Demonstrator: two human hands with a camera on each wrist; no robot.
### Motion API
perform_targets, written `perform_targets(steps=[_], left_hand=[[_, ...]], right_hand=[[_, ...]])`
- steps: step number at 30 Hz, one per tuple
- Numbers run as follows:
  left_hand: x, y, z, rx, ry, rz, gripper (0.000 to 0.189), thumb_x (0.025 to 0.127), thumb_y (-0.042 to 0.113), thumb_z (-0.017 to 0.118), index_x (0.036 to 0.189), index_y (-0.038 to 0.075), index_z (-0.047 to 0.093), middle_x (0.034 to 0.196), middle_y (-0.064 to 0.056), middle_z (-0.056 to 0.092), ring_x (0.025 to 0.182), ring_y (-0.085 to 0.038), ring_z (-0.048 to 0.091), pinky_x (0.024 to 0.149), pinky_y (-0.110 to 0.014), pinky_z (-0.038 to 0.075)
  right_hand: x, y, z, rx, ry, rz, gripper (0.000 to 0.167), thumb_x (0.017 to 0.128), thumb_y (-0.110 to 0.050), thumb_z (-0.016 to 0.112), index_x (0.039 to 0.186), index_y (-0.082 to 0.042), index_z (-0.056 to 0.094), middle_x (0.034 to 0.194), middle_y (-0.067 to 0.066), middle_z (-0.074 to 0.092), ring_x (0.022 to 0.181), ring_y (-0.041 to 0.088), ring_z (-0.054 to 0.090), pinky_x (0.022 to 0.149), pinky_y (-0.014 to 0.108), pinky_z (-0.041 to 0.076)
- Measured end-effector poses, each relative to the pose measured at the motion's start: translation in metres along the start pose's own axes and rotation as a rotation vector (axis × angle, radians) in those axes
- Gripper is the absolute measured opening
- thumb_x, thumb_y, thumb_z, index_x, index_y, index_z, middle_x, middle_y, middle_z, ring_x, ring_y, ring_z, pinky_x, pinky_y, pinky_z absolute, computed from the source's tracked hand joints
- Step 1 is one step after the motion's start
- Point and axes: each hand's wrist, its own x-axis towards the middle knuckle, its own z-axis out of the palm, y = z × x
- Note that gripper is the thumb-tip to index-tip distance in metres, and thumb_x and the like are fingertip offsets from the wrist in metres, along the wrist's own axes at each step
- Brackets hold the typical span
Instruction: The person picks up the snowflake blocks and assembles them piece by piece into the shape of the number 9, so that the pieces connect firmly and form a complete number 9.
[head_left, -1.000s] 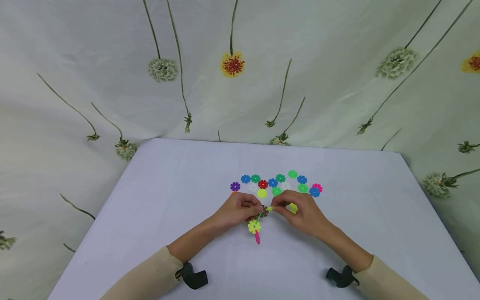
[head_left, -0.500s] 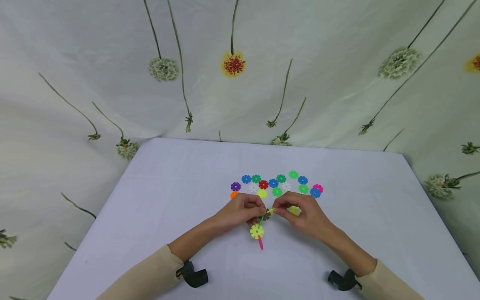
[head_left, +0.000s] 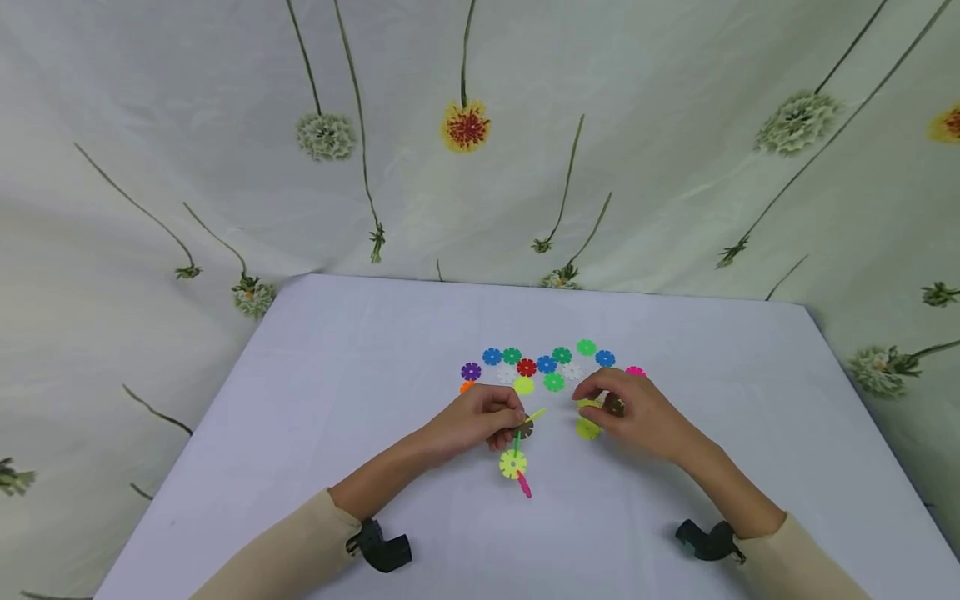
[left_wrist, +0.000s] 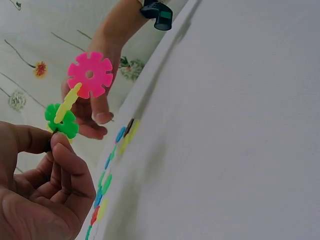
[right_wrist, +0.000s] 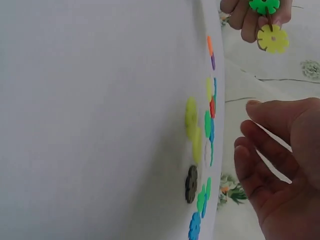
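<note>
My left hand point(head_left: 483, 419) pinches a short chain of interlocking plastic discs with notched rims, gripping it at the brown disc point(head_left: 527, 428). A yellow disc point(head_left: 537, 414) juts from the brown one toward the right. Below hang a green disc point(left_wrist: 62, 120), another yellow disc point(head_left: 513, 464) and, at the lower end, a pink disc point(left_wrist: 91, 74). Apart from the chain, my right hand point(head_left: 641, 414) holds nothing, its fingers loosely bent in the right wrist view. Beneath it on the table lie two yellow discs point(head_left: 588, 429) and a loose brown disc point(right_wrist: 191, 184), partly covered in the head view.
Several loose discs lie in a band behind the hands, among them a red disc point(head_left: 527, 367), a purple disc point(head_left: 471, 372) and an orange disc point(head_left: 467, 387). They rest on a white-covered table point(head_left: 360, 350). A flower-print cloth point(head_left: 645, 167) hangs beyond its far edge.
My right hand has let go of the yellow disc at the chain's upper end and moved right, over the loose yellow discs. The left hand stays nearly in place with the chain.
</note>
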Motion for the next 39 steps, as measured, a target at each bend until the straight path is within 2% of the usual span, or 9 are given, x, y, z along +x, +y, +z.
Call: perform_targets(steps=[3, 6, 9, 14, 21, 26, 31, 34, 39], left_hand=[[-0.001, -0.004, -0.002, 0.0, 0.008, 0.002, 0.017, 0.107, 0.019, 0.064, 0.107, 0.003, 0.069, 0.087, -0.008, 0.07, 0.072, -0.013, 0.062, 0.068, -0.022, 0.056], [0.0, -0.007, -0.004, -0.003, 0.01, 0.006, 0.017, 0.107, 0.019, 0.064, 0.107, 0.003, 0.069, 0.086, -0.001, 0.07, 0.072, -0.013, 0.062, 0.068, -0.022, 0.056], [0.001, -0.007, -0.004, -0.013, 0.004, 0.013, 0.018, 0.106, 0.02, 0.063, 0.106, 0.003, 0.068, 0.083, 0.001, 0.068, 0.072, -0.013, 0.061, 0.068, -0.022, 0.055], [0.003, -0.006, -0.003, -0.012, 0.006, 0.009, 0.016, 0.106, 0.019, 0.063, 0.106, 0.004, 0.068, 0.081, 0.001, 0.067, 0.072, -0.012, 0.06, 0.067, -0.022, 0.055], [0.001, -0.006, -0.003, -0.028, 0.009, -0.001, 0.016, 0.106, 0.019, 0.063, 0.107, 0.004, 0.067, 0.081, 0.0, 0.067, 0.071, -0.012, 0.061, 0.067, -0.022, 0.055], [0.001, -0.007, -0.004, -0.041, 0.005, 0.005, 0.015, 0.106, 0.019, 0.063, 0.106, 0.004, 0.067, 0.081, 0.001, 0.067, 0.071, -0.012, 0.061, 0.067, -0.022, 0.055], [0.0, -0.008, -0.004, -0.04, 0.006, 0.015, 0.017, 0.106, 0.019, 0.063, 0.106, 0.003, 0.068, 0.081, 0.001, 0.068, 0.071, -0.012, 0.061, 0.067, -0.021, 0.055], [0.0, -0.009, -0.004, -0.042, 0.003, 0.017, 0.017, 0.106, 0.02, 0.063, 0.106, 0.003, 0.067, 0.081, 0.001, 0.067, 0.071, -0.012, 0.061, 0.067, -0.021, 0.055], [0.0, -0.009, -0.003, -0.045, -0.007, 0.01, 0.016, 0.106, 0.02, 0.063, 0.106, 0.004, 0.067, 0.081, 0.001, 0.067, 0.071, -0.012, 0.061, 0.067, -0.021, 0.054]], right_hand=[[-0.004, 0.009, -0.003, -0.1, -0.087, 0.037, 0.023, 0.091, -0.014, 0.085, 0.112, -0.018, 0.078, 0.105, -0.004, 0.073, 0.093, 0.014, 0.063, 0.081, 0.024, 0.056], [-0.007, 0.015, -0.001, -0.17, -0.139, 0.038, 0.023, 0.091, -0.019, 0.085, 0.112, -0.023, 0.078, 0.106, -0.008, 0.071, 0.1, 0.013, 0.06, 0.085, 0.027, 0.055], [-0.009, 0.016, 0.002, -0.215, -0.15, 0.04, 0.023, 0.091, -0.019, 0.085, 0.112, -0.025, 0.077, 0.11, -0.011, 0.07, 0.106, 0.011, 0.058, 0.09, 0.031, 0.056], [-0.007, 0.014, 0.006, -0.254, -0.153, 0.032, 0.024, 0.09, -0.018, 0.085, 0.11, -0.023, 0.072, 0.109, -0.01, 0.067, 0.104, 0.01, 0.056, 0.092, 0.033, 0.056], [-0.004, 0.01, 0.005, -0.208, -0.175, 0.047, 0.022, 0.09, -0.016, 0.086, 0.102, -0.019, 0.068, 0.098, -0.006, 0.065, 0.092, 0.011, 0.056, 0.082, 0.026, 0.053], [-0.008, 0.007, -0.001, -0.236, -0.158, 0.11, 0.029, 0.087, -0.027, 0.089, 0.104, -0.019, 0.067, 0.098, -0.006, 0.063, 0.092, 0.009, 0.057, 0.083, 0.027, 0.054], [-0.012, 0.01, -0.006, -0.235, -0.192, 0.166, 0.029, 0.088, -0.029, 0.089, 0.103, -0.019, 0.066, 0.097, -0.007, 0.063, 0.093, 0.009, 0.057, 0.085, 0.026, 0.054], [-0.011, 0.012, -0.008, -0.186, -0.209, 0.167, 0.028, 0.089, -0.026, 0.088, 0.103, -0.019, 0.064, 0.094, -0.007, 0.063, 0.09, 0.01, 0.058, 0.082, 0.024, 0.054], [-0.008, 0.014, -0.01, -0.018, -0.194, 0.159, 0.02, 0.094, -0.017, 0.083, 0.102, -0.017, 0.064, 0.089, -0.005, 0.067, 0.083, 0.012, 0.063, 0.075, 0.022, 0.055]])
